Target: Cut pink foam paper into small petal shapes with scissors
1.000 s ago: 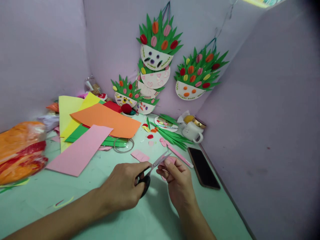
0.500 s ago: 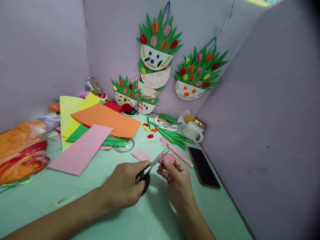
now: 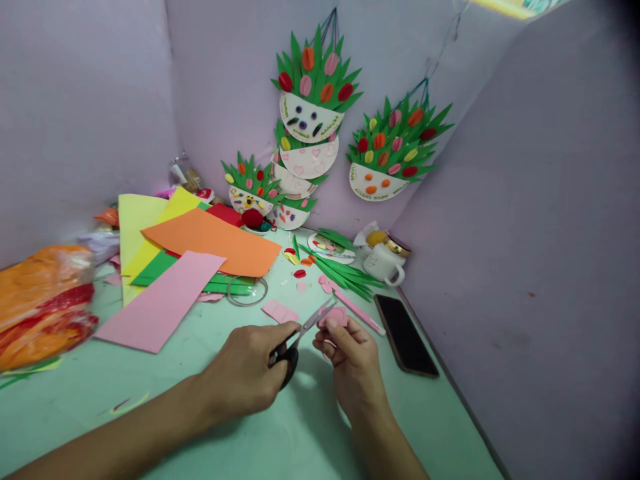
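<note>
My left hand (image 3: 250,367) is closed around the black handles of a pair of scissors (image 3: 309,325), whose blades are slightly parted and point up and to the right. Between the thumb and fingers of my right hand (image 3: 356,360) is a small piece of pink paper (image 3: 334,316) with a curved outline on it. The blade tips are at the paper's upper left edge; whether they touch it I cannot tell. Just beyond the scissors lies another pink paper piece (image 3: 280,311). A pink pen (image 3: 357,310) rests behind my right hand, beside small pink cutouts (image 3: 326,283).
A phone (image 3: 406,335) lies at the right, near the wall. Behind it stands a white mug (image 3: 384,263) beside green paper leaves (image 3: 345,273). Coloured sheets (image 3: 215,240), a roll of tape (image 3: 247,291) and an orange bag (image 3: 45,303) occupy the left. Paper flower baskets (image 3: 311,117) hang on the wall.
The view has shifted very slightly. Both hands, the scissors and the pink paper keep nearly the same positions.
</note>
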`<state>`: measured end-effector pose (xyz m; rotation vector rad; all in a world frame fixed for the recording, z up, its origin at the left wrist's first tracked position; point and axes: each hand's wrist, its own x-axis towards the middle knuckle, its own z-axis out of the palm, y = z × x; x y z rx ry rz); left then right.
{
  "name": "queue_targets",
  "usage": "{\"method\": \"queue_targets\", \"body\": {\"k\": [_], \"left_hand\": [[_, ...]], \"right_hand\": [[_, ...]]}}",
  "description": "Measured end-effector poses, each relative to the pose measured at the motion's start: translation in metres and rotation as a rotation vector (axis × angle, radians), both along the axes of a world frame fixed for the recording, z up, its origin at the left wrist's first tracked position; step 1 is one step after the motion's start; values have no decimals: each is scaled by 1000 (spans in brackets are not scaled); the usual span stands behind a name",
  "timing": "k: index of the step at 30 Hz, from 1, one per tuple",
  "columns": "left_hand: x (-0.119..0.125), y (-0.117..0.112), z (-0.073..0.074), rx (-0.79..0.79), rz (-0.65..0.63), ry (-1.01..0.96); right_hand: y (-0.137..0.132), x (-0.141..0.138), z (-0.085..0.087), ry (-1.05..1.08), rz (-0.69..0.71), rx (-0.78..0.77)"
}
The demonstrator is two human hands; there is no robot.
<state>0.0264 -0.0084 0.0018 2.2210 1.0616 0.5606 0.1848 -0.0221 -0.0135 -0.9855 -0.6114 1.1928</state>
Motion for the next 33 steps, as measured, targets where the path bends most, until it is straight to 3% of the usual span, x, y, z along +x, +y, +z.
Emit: {"method": "queue_targets", "body": {"k": [33], "left_hand": [[-4,2,3,29,-29,40]], "right_hand": [[3,8,-3,-80,-3,23]]}}
